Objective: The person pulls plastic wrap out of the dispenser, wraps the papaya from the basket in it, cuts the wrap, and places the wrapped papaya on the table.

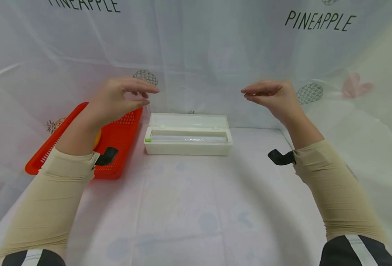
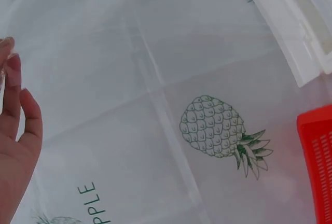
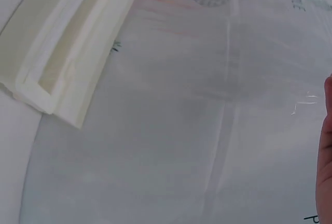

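Note:
A clear, barely visible sheet of plastic wrap (image 3: 305, 101) shows as thin glints between the two raised hands. At the left of the head view, my left hand (image 1: 117, 96) holds one side with bent fingers; its exact grip is hard to see. Opposite it, my right hand (image 1: 270, 96) pinches the other side between thumb and fingers. Below and between them on the table stands a white plastic wrap dispenser (image 1: 188, 148), its lid (image 1: 188, 120) raised and a roll (image 1: 189, 138) inside. Only parts of each hand show in the wrist views.
A red basket (image 1: 119, 147) stands left of the dispenser, partly behind the left forearm, with a yellow-orange thing (image 1: 97, 139) mostly hidden in it. A white cloth (image 1: 179, 207) covers the table. A pineapple-printed sheet (image 1: 199, 48) hangs behind.

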Action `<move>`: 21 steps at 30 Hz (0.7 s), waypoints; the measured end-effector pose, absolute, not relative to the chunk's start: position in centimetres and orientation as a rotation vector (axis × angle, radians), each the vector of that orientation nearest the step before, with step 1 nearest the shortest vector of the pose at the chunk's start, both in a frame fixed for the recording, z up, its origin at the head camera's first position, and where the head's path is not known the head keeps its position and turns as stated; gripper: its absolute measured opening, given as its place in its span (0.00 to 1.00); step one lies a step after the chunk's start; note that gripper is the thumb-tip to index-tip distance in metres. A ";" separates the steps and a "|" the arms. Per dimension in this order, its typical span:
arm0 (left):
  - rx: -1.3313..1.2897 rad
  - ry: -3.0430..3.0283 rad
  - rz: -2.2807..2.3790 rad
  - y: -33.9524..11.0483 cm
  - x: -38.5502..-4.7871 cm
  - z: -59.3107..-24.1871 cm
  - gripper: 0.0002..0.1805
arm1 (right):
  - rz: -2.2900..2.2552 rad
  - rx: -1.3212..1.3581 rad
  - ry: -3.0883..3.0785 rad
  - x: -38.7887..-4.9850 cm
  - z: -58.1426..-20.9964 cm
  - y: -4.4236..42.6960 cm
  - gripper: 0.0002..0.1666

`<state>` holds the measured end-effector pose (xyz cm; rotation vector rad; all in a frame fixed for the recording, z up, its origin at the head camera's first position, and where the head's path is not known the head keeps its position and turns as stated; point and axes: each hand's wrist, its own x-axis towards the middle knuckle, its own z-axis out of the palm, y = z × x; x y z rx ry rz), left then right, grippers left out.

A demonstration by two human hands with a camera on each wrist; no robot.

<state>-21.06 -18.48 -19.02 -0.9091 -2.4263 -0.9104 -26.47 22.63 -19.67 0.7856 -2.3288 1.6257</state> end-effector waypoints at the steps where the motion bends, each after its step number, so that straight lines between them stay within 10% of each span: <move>1: -0.934 -2.407 -0.909 -18.5 -20.8 -19.2 0.18 | 1.636 0.796 -2.311 -26.2 -19.9 22.7 0.13; 21: -0.722 -2.156 -0.828 -18.7 -14.6 -23.3 0.16 | 1.580 0.985 -2.222 -20.2 -23.8 24.3 0.05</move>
